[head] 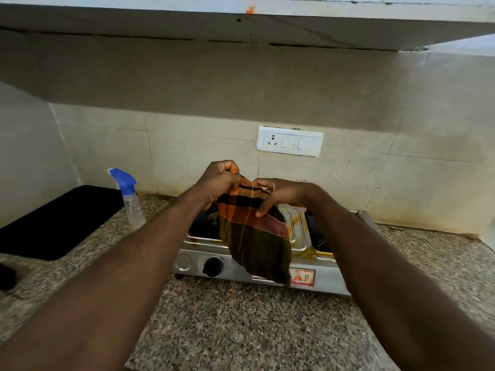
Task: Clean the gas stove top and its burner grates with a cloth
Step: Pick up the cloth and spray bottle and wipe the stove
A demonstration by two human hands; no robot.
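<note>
Checked cloth (254, 236) hangs in the air over the gas stove (195, 270). The left grip (222, 180) is curled round its top corner and the right grip (284, 194) pinches the upper edge. A spray bottle (132, 204) sits left on the tabletop (241, 317).

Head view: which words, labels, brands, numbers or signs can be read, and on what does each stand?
No text can be read.
The sticker on the stove front: printed, but too small and blurred to read.
The switch plate: no lettering visible.
The spray bottle: no label visible.
The cloth: checked pattern only.
</note>
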